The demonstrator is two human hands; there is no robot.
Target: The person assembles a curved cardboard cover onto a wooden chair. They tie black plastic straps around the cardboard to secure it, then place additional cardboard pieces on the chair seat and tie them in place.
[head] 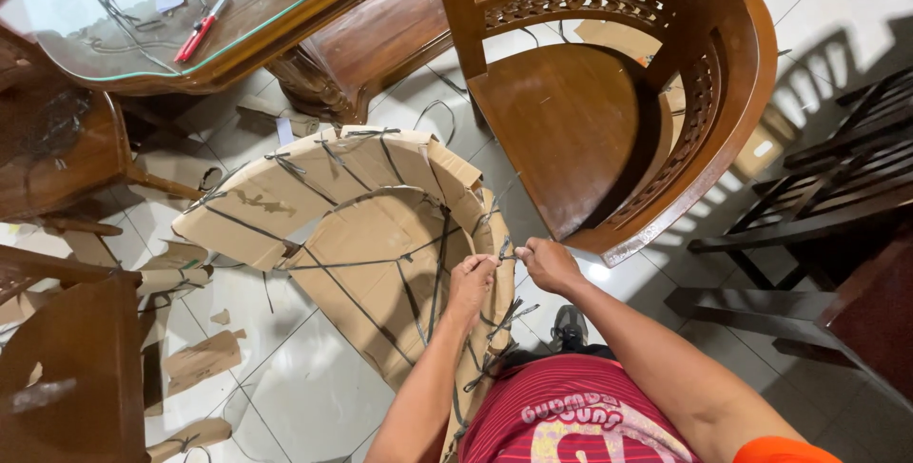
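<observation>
A person's left hand (471,278) and right hand (547,263), fingers closed, pinch what appears to be dark strapping (502,256) on a cardboard-wrapped chair (361,235). Judged mid-tying or untying, the knot needs a firm pull. A bare wooden chair (609,102) crowds in at one o'clock; a glass-topped table (190,54) sits at eleven.
</observation>
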